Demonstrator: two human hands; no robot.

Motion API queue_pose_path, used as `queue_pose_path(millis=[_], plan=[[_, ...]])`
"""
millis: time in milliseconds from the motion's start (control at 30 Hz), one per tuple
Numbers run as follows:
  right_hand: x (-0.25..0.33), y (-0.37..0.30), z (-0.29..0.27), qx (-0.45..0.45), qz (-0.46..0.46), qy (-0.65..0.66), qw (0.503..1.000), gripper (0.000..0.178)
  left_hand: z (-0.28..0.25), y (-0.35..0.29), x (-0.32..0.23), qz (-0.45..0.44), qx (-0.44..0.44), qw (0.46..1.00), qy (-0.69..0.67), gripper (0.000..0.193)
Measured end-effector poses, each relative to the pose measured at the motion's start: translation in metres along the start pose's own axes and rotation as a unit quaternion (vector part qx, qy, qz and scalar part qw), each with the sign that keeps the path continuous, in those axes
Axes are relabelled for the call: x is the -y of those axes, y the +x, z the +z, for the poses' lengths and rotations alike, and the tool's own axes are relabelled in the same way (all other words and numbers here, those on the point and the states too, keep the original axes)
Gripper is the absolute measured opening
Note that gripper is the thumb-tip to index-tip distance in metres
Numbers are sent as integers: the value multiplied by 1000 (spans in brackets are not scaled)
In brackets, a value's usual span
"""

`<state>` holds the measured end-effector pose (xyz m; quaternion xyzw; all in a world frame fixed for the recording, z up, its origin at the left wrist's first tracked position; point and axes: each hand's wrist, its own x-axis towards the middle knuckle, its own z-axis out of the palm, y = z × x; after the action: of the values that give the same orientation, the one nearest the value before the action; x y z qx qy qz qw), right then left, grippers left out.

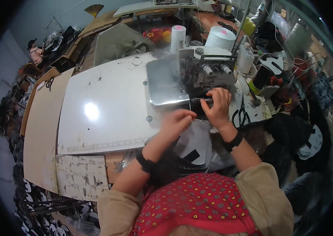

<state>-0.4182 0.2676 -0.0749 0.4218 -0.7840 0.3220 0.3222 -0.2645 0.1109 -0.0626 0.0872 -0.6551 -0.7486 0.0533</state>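
White thread (190, 107), a thin strand, runs between the front of the sewing machine (207, 80) and the left hand (177, 122). Left fingers: thumb and forefinger brought together at the tips, the strand pinched there; the other fingers curled in behind, slightly blurred.

Right hand (217, 108) up against the machine's front, just right of the metal plate (166, 82). Thumb and forefinger parted, spread around the small dark parts near the needle area; the remaining fingers bent over above. Whether these fingertips hold anything — cannot tell.

Machine sits toward the right end of a white worktable (103, 98), two pale knobs on its face. Behind it, two white thread cones: a narrow one (178, 38) and a broader one (220, 37), both pink at the top. A ruler strip (107, 145) follows the table's front edge.

Black scissors (242, 110) lie on the table just right of the right wrist. Below the hands, in front of the machine — a stack of pale grey pieces (199, 145), the top one bearing a black rectangle.

Black bands on both wrists; beige sleeves; a red patterned garment (194, 196) across the front. Far left background: a person in pale pink (36, 55).
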Motion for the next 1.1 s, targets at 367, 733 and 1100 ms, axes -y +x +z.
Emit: queue_pose_path(millis=[367,733,1100], plan=[[-5,-5,27,-137,-33,-62,988,36,9,-12,-3,90,-25,978,186,31],[11,19,-41,32,69,74,994,16,-47,21,-28,327,-264,857,298,20],[76,-17,-8,288,-82,116,947,54,-91,93,-49,195,-144,774,585,22]])
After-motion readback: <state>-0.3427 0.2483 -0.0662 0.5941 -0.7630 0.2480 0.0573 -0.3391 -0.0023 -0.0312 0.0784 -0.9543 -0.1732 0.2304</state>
